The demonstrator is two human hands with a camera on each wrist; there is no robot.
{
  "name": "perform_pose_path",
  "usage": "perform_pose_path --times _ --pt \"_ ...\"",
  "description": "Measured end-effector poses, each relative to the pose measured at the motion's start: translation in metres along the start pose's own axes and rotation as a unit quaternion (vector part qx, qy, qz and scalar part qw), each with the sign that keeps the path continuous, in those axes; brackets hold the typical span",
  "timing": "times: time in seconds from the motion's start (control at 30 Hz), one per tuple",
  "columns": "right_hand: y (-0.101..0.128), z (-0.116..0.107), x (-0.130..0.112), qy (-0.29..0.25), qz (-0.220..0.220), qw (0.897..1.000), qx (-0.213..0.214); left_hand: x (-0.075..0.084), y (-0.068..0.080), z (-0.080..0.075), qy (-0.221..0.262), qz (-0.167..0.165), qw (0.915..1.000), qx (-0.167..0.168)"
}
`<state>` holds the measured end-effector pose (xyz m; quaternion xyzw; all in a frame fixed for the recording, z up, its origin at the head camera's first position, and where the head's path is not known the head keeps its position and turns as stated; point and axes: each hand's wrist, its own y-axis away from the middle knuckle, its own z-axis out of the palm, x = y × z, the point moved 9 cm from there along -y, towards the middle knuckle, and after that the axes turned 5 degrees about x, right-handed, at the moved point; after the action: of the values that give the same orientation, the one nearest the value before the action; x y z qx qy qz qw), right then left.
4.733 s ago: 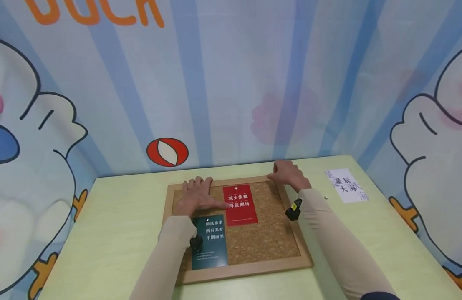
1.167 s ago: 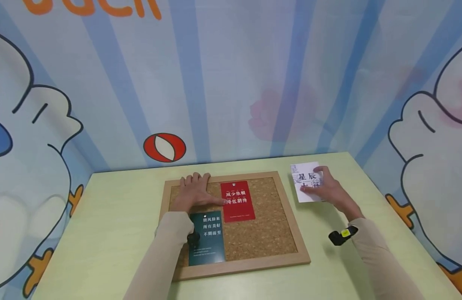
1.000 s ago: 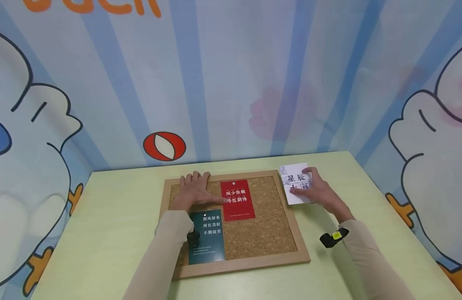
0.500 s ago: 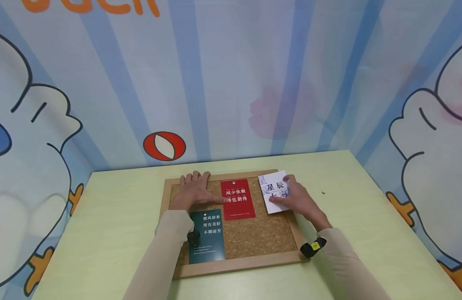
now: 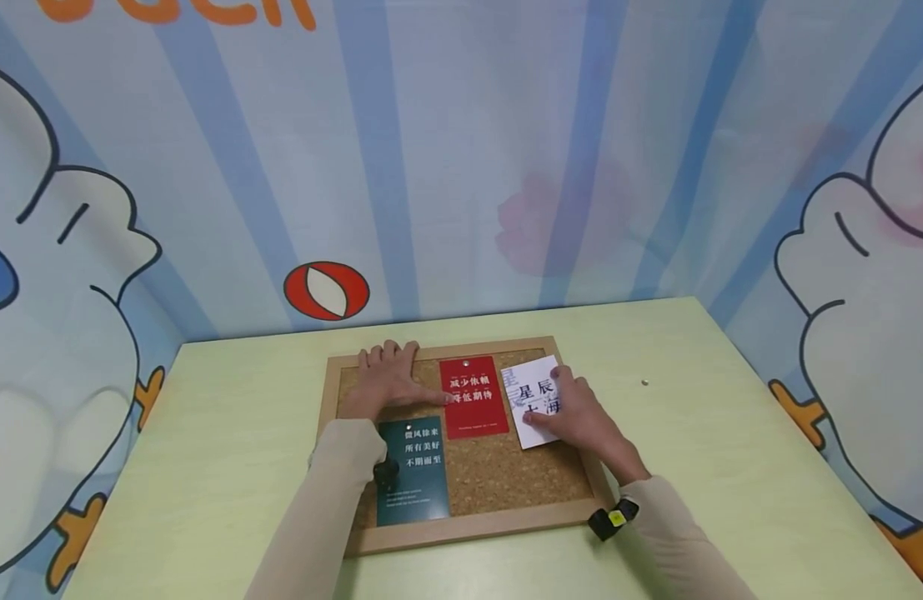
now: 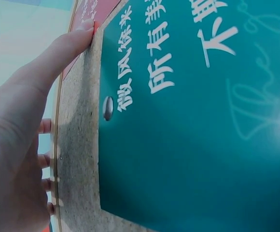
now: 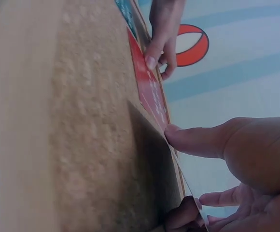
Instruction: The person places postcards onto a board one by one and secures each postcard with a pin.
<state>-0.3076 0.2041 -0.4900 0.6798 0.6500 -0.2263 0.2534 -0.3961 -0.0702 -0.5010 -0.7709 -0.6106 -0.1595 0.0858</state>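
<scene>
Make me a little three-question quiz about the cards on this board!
1. True or false: the white card already lies on the cork board.
2. Which card does the left hand touch with its thumb? A) red card B) teal card C) white card
3. Fill in: the right hand rests on the ____ card.

Key: 1 true; 2 A; 3 white. The small pin lies alone on the table, right of the board.
</scene>
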Motion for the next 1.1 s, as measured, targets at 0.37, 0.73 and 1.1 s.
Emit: perform_pose_path --times 0.37,0.73,1.1 --pt "0.020 0.005 -0.003 0.057 -0.007 0.998 -0.013 0.000 -0.003 0.004 0.000 0.002 1.0000 0.004" --pt "0.032 0.010 -0.007 0.114 -0.027 0.993 -0.006 0.002 -0.002 0.001 0.008 0.003 1.0000 -0.003" --pt "0.046 0.012 -0.015 0.142 -0.054 0.988 -0.014 -0.013 -0.016 0.015 0.012 -0.008 0.9997 -0.018"
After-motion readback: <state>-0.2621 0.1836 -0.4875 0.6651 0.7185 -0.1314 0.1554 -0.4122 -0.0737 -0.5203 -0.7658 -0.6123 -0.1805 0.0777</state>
